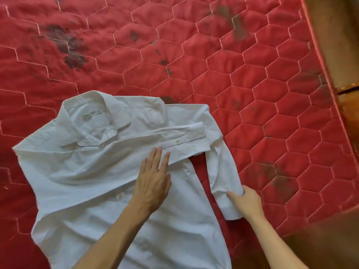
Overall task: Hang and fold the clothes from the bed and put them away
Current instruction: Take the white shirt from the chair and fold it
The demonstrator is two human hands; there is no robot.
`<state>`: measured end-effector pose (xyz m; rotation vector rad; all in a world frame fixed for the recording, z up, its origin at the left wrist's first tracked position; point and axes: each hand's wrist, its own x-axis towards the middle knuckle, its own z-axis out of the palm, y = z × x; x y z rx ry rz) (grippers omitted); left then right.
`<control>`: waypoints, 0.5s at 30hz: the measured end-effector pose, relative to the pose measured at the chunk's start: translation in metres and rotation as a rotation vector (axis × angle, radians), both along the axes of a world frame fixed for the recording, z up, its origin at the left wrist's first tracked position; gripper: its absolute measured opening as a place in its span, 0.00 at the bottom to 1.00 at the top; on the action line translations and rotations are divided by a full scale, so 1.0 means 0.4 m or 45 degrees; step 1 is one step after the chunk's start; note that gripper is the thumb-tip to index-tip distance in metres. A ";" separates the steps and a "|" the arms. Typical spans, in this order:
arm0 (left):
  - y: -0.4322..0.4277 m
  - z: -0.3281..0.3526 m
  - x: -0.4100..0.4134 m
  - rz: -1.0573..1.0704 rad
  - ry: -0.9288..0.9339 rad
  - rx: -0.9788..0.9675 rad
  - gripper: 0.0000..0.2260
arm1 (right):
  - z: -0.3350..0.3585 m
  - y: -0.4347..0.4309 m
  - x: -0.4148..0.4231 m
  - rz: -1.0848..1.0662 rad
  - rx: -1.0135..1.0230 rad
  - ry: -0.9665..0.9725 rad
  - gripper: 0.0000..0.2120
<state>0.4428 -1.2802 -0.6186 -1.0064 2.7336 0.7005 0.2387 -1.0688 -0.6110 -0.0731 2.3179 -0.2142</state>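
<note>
We see a red quilted mattress (252, 74) filling almost the whole view, stitched in pale hexagons and marked with dark blotches. A strip of brown wooden surface (340, 45) runs along its right edge.

On the near part of the mattress lies a white shirt (87, 171), spread front up. Its collar end points away from us and to the left, and its hem runs out of the bottom of the view. The cloth is thin and creased, with soft diagonal folds across the chest. A long flat band of cloth crosses it from under the collar to the right edge; we cannot tell whether this is the other sleeve or the front placket.

The right-hand sleeve (223, 171) bends down beside the body, with a wedge of red mattress showing between them.

Our left hand (153, 181) lies flat on the shirt front, fingers straight and close together, fingertips at the band's lower edge. Our right hand (247, 202) grips the sleeve near its cuff, fingers curled into the cloth.

The collar (93, 121) is open and spread, with a small label (91, 115) inside. A pale button (177, 141) sits on the band.
</note>
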 end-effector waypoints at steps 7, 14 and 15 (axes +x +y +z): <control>0.081 0.042 -0.230 -0.103 0.090 0.156 0.27 | 0.165 0.028 -0.338 -0.047 -0.162 0.399 0.07; 0.116 0.082 -0.402 -0.245 0.183 0.232 0.24 | 0.335 0.033 -0.613 0.114 -0.036 0.563 0.11; 0.117 0.093 -0.424 -0.252 0.204 0.249 0.24 | 0.356 0.029 -0.639 0.087 -0.041 0.526 0.11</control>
